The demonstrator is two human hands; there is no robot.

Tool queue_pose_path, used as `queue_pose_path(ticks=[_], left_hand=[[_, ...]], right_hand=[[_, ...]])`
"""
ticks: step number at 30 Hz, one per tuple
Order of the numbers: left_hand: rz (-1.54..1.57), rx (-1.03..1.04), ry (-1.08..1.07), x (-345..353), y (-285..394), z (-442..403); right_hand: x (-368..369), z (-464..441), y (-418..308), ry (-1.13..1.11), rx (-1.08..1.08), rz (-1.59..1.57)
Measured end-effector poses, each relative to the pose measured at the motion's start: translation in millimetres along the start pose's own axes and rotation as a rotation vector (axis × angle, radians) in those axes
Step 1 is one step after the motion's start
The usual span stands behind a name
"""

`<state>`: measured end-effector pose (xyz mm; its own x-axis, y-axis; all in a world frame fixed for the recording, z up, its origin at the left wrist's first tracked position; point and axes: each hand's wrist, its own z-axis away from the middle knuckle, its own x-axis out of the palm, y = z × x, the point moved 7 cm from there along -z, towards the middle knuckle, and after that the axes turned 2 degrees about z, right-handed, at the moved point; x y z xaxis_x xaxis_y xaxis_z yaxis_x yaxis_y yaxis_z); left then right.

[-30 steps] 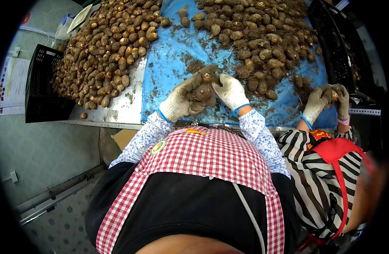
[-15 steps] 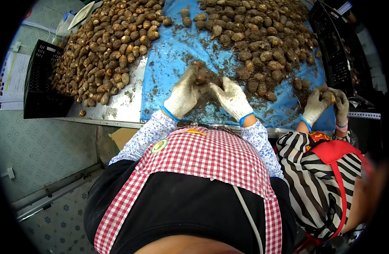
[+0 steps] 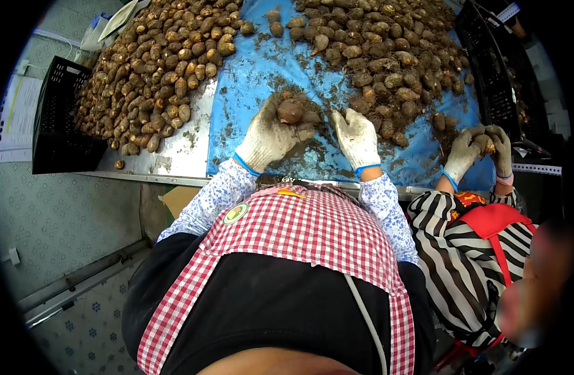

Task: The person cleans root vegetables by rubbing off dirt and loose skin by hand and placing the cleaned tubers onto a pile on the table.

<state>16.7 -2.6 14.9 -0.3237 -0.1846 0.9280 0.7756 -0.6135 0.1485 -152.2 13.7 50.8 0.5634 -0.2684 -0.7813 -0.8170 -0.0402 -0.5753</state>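
No words or numbers are showing legibly. At far left, 1 white sheet [image 3: 15, 119] is carrying rows of print too small to read, beside a yellow-green line. On the red-and-white checked apron [image 3: 312, 228], 1 round badge [image 3: 236, 214] is displaying a green rim and no readable lettering. At right, a red patch [image 3: 469, 199] on a co-worker's clothing is bearing unreadable yellow marks.

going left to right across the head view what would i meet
Printed sheet → black crate → left tuber pile → wearer's left gloved hand, cupping a round tuber → wearer's right gloved hand → co-worker's left gloved hand
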Motion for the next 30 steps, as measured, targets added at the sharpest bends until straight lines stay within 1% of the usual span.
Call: queue_pose_path(ticks=[2,3,4,5,6,9,10,11,13,15,16,17,18,20,21,23,24,25,28,29,30], left_hand=[[0.247,-0.206,-0.309,11,-12,0],[0.288,-0.266,-0.371,11,-14,2],[0.324,-0.327,-0.431,11,-16,4],[0.278,-0.341,-0.401,7,-17,3],[0.233,-0.352,-0.372,1,-18,3],[-0.313,-0.174,0.153,-48,-7,-3],[-0.396,-0.124,0.265,-50,-4,0],[-0.313,-0.118,0.249,-46,-1,-3],[-0.143,-0.108,0.230,-47,10,-1],[-0.101,-0.072,0.186,-54,23,-2],[-0.089,-0.056,0.174,-60,28,-3],[-0.075,-0.034,0.159,-64,32,-4],[-0.146,-0.014,0.259,-73,32,-2],[-1.170,0.281,0.058,-52,40,7],[-1.691,0.448,-0.019,-37,40,15],[-1.853,0.313,0.022,-22,40,17],[-1.896,0.321,0.040,-10,41,23],[-1.939,0.317,0.055,-1,47,27],[-1.891,0.337,0.102,-25,87,17],[-1.635,0.293,0.179,-33,105,19],[-1.058,0.220,0.336,-40,133,23]], right_hand=[[2,0,3,-0.070,0.085,-0.070],[2,-1,2,-0.107,0.127,-0.106],[9,1,12,-0.057,0.121,-0.134],[24,3,29,-0.010,0.112,-0.162],[21,0,24,0.036,0.100,-0.190],[28,3,15,-0.382,0.151,0.140],[35,8,21,-0.316,0.061,0.164],[39,14,18,-0.357,0.021,0.270],[32,20,0,-0.261,-0.228,0.331],[35,7,17,-0.541,-0.117,0.614],[18,-7,24,-0.303,-0.177,0.636],[3,-20,33,-0.121,-0.168,0.678],[-16,-35,31,-0.122,-0.049,0.629],[-29,-58,34,0.075,-0.093,0.556],[-26,-71,38,0.040,-0.054,0.559],[3,-91,63,-0.145,-0.076,0.541],[15,-95,74,-0.350,0.099,0.603],[32,-96,88,-0.438,0.145,0.701],[32,-98,70,-0.424,0.178,0.774],[35,-96,87,-0.436,0.141,0.758],[38,-96,99,-0.430,0.064,0.725]])
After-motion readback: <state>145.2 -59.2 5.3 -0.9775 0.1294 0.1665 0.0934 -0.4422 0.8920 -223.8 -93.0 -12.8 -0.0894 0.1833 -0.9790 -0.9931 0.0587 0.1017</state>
